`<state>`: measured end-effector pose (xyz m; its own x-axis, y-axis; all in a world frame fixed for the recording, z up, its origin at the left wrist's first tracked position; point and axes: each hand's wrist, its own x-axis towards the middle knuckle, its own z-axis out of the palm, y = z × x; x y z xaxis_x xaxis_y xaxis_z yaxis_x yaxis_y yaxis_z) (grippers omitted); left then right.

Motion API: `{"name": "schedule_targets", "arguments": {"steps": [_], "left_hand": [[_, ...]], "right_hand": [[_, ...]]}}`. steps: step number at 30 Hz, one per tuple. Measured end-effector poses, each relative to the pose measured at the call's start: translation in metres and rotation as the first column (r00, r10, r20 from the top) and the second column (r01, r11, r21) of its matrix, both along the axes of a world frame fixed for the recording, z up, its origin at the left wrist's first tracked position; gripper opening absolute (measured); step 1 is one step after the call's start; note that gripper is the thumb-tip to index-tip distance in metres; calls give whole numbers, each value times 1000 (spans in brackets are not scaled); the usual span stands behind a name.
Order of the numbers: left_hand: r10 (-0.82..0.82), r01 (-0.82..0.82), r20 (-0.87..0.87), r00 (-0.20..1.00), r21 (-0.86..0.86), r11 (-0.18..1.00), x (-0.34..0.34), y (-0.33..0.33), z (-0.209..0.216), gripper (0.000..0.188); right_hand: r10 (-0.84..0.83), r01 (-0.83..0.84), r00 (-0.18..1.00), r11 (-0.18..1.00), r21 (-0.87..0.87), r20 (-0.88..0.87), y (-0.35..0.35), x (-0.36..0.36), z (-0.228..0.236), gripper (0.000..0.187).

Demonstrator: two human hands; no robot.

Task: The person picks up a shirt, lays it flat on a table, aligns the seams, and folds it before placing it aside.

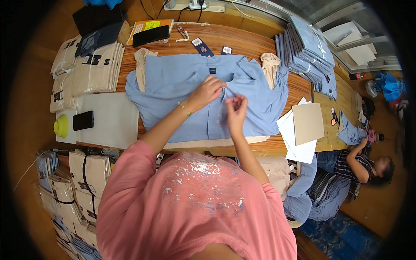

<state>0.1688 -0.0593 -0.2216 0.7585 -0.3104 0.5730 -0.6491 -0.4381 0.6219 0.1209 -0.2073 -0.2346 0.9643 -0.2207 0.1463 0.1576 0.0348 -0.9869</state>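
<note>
- On the wooden table [242, 41], a light-blue button-up shirt [182, 86] lies spread front-up, collar away from the person and sleeves splayed to both sides.
- The left hand [207, 92] rests on the chest just below the collar, its fingers curled and pinching the cloth at the placket.
- The right hand [236, 106] sits just beside it, thumb and fingertips closed on a small fold of the same front edge; whether a button is between them is too small to tell.
- Judged from this, the step in hand is fastening or straightening the shirt front near the top.
- The next move would call for both edges of the placket to lie aligned and flat, so the cloth does not bunch under the hands.
- The shirt looks soft and thin, with creases across the right shoulder and a dark label inside the collar.
- A beige garment [208, 143] shows beneath its hem.
- Near it lie a stack of folded blue shirts [310, 45], folded beige shirts [97, 67], white card sheets [303, 125] and a black phone [83, 120].
</note>
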Motion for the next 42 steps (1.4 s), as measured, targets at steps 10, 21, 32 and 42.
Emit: {"name": "schedule_targets", "arguments": {"steps": [10,21,32,42], "left_hand": [[10,-82,-307,952,-223,971,-42,22,35,15],[-32,-251,-645,763,-342,905,-73,-27,0,16],[93,-206,-323,942,-338,918,1,-5,126,11],[55,-209,-327,943,-458,864,-77,-19,140,12]], "right_hand": [[675,-616,634,736,282,-378,-99,3,52,25],[364,-308,930,704,-640,-47,-65,-13,14,20],[595,-574,803,774,-268,1,-64,102,156,15],[736,-535,673,551,-641,71,-93,50,186,17]]}}
